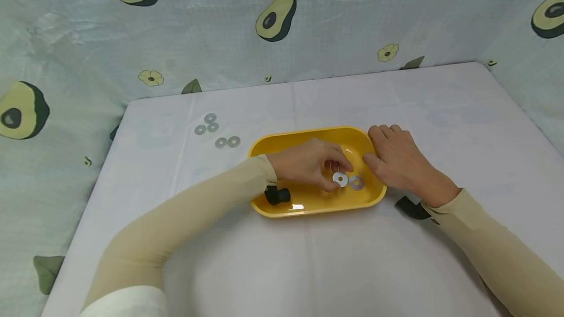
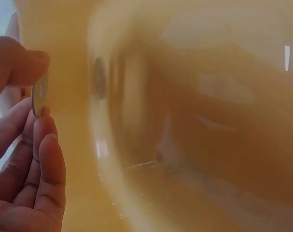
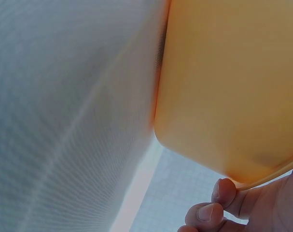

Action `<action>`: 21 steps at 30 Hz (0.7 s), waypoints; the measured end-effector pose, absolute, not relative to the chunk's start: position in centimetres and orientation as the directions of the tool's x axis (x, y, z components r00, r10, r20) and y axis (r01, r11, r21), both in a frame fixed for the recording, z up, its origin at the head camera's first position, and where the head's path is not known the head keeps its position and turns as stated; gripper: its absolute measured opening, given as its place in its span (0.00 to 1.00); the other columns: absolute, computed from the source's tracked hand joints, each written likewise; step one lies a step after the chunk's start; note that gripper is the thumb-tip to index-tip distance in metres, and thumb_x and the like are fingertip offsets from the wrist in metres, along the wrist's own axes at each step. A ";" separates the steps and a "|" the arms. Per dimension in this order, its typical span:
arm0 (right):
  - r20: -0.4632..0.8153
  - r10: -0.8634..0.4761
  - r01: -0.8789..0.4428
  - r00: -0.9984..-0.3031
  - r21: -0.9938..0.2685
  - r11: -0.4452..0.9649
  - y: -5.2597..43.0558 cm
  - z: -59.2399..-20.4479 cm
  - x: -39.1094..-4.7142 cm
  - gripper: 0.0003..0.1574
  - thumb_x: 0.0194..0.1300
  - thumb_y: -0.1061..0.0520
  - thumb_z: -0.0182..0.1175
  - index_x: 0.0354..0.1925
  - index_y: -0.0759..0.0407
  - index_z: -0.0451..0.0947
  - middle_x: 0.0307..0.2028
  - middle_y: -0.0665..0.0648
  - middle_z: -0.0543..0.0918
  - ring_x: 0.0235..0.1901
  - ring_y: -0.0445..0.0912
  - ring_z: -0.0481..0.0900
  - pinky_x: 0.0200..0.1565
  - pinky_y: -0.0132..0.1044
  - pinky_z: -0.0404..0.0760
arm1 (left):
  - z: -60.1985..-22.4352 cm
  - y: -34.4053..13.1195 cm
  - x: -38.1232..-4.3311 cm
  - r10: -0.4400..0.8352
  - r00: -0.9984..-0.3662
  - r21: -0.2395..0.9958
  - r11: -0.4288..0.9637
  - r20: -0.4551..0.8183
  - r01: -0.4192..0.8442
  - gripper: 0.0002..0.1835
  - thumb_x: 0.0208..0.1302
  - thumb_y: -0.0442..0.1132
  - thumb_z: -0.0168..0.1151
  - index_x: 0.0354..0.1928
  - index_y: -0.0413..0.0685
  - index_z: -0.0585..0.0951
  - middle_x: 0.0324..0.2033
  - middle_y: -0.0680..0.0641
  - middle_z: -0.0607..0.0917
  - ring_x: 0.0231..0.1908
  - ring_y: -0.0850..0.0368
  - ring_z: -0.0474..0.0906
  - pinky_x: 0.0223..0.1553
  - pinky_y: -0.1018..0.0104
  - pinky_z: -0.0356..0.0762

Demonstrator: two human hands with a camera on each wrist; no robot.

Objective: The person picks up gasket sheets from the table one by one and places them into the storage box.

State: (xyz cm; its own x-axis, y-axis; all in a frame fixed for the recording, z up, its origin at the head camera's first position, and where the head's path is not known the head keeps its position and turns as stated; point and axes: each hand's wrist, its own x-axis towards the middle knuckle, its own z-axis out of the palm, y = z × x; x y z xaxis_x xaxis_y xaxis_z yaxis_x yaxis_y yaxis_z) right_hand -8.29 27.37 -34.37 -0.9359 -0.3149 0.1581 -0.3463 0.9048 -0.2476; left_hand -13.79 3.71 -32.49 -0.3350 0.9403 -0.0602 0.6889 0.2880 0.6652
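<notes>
My left hand reaches over the yellow tray and pinches a flat metal washer between thumb and fingers. In the left wrist view that washer is seen nearly edge-on, held up by the fingertips. A second washer lies inside the tray at its right end, just right of the pinched one. My right hand grips the tray's right rim, thumb on the inner side; in the right wrist view its fingers curl beneath the rim.
Several washers lie on the white table beyond the tray's left end, two of them side by side. A dark wrist device shows under the left wrist, another under the right. An avocado-print cloth hangs behind the table.
</notes>
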 end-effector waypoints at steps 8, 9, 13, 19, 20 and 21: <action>0.172 -0.325 -0.360 -0.930 -0.247 0.900 27.6 -34.4 -8.4 0.06 0.64 0.58 0.45 0.32 0.60 0.66 0.25 0.56 0.67 0.29 0.53 0.64 0.33 0.39 0.59 | -33.0 4.1 -13.8 0.953 -0.286 0.617 0.286 -0.103 0.733 0.19 0.63 0.41 0.71 0.56 0.45 0.85 0.47 0.51 0.86 0.43 0.62 0.78 0.48 0.79 0.77; 0.172 -0.325 -0.360 -0.930 -0.248 0.899 27.6 -34.3 -8.4 0.06 0.64 0.58 0.46 0.33 0.60 0.66 0.25 0.56 0.67 0.29 0.53 0.64 0.33 0.39 0.59 | -33.1 4.2 -13.7 0.954 -0.279 0.608 0.289 -0.114 0.740 0.20 0.64 0.41 0.71 0.57 0.45 0.85 0.48 0.51 0.86 0.43 0.63 0.78 0.48 0.79 0.76; 0.161 -0.319 -0.352 -0.934 -0.254 0.901 27.7 -34.2 -8.3 0.06 0.64 0.59 0.46 0.33 0.60 0.66 0.25 0.56 0.67 0.29 0.53 0.65 0.34 0.40 0.60 | -33.3 4.8 -13.5 0.956 -0.248 0.571 0.293 -0.158 0.767 0.20 0.65 0.42 0.70 0.58 0.46 0.85 0.50 0.51 0.87 0.44 0.63 0.79 0.49 0.80 0.76; 0.147 -0.318 -0.347 -0.936 -0.266 0.899 27.7 -34.3 -8.3 0.06 0.64 0.58 0.46 0.33 0.60 0.67 0.25 0.56 0.67 0.29 0.53 0.65 0.34 0.40 0.59 | -33.2 5.5 -13.0 0.961 -0.223 0.534 0.276 -0.163 0.799 0.18 0.67 0.41 0.66 0.57 0.46 0.85 0.50 0.50 0.87 0.44 0.62 0.79 0.50 0.79 0.75; 0.148 -0.319 -0.348 -0.936 -0.266 0.899 27.7 -34.3 -8.3 0.06 0.64 0.58 0.46 0.33 0.60 0.67 0.25 0.56 0.67 0.29 0.53 0.65 0.34 0.40 0.59 | -33.2 5.6 -13.0 0.961 -0.221 0.532 0.275 -0.164 0.801 0.18 0.68 0.41 0.66 0.57 0.46 0.85 0.50 0.50 0.87 0.45 0.62 0.80 0.50 0.79 0.75; 0.149 -0.320 -0.349 -0.936 -0.266 0.899 27.7 -34.3 -8.3 0.06 0.64 0.58 0.46 0.33 0.60 0.67 0.25 0.56 0.67 0.29 0.53 0.64 0.34 0.40 0.59 | -33.2 5.6 -12.9 0.961 -0.220 0.529 0.276 -0.168 0.802 0.17 0.68 0.41 0.65 0.57 0.46 0.85 0.49 0.50 0.87 0.45 0.62 0.79 0.50 0.79 0.75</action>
